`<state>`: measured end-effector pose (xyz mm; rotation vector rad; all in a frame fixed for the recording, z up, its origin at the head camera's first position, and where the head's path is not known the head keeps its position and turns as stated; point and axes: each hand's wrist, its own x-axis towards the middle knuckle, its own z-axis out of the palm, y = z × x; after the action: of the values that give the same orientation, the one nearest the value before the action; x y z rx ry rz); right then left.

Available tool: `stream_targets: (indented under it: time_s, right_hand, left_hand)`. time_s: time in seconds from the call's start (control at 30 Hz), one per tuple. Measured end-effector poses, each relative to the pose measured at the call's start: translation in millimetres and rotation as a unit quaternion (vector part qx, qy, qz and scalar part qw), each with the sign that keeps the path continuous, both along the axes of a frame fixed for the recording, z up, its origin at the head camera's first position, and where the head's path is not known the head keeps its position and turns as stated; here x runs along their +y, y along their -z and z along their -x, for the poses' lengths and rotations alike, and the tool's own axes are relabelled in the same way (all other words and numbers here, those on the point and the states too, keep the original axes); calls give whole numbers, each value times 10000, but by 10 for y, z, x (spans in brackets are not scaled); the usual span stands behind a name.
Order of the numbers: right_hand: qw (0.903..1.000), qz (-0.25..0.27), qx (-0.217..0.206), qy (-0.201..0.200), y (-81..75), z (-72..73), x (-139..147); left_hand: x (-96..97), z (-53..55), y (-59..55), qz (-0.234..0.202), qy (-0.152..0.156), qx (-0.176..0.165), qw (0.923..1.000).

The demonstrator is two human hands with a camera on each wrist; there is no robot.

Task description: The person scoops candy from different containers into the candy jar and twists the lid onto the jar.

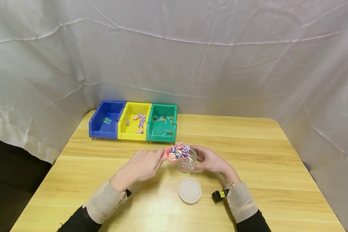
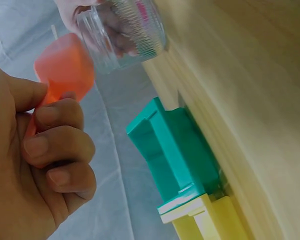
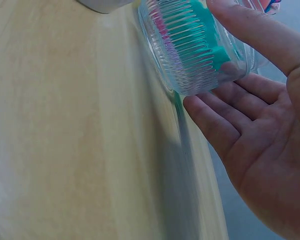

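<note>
From the head view I see my left hand (image 1: 142,164) pinching a pink scoop (image 1: 171,155) heaped with lollipops (image 1: 181,150) over the glass jar (image 1: 187,162) mid-table, while only the right wrist view shows my right hand (image 3: 262,125) cupping it, fingers nearly straight, contents blurred.

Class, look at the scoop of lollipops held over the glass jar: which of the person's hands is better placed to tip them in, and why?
Probably the left hand: it grips the pink scoop, heaped with lollipops, right at the mouth of the glass jar. The right hand rests against the jar's side, steadying it.
</note>
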<state>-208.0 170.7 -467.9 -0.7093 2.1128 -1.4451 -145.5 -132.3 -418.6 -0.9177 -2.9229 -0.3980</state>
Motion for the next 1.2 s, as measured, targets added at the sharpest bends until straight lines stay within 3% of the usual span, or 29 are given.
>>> stream_targets:
  time_s: [0.23, 0.7, 1.0, 1.2]
  right_hand:
    - [10000, 12, -5, -8, -14, -13, -6]
    - [10000, -79, 8, 20, -3, 1, 0]
    - [10000, 40, 38, -28, -3, 27, -3]
    - [10000, 15, 33, 22, 13, 11, -16]
  left_hand:
    - [42, 17, -79, 222, -62, -82, 9997]
    - [173, 57, -291, 674, 182, 668, 9953]
    - [236, 54, -435, 874, 147, 602, 9942]
    - [287, 83, -481, 1119, 185, 769, 9906]
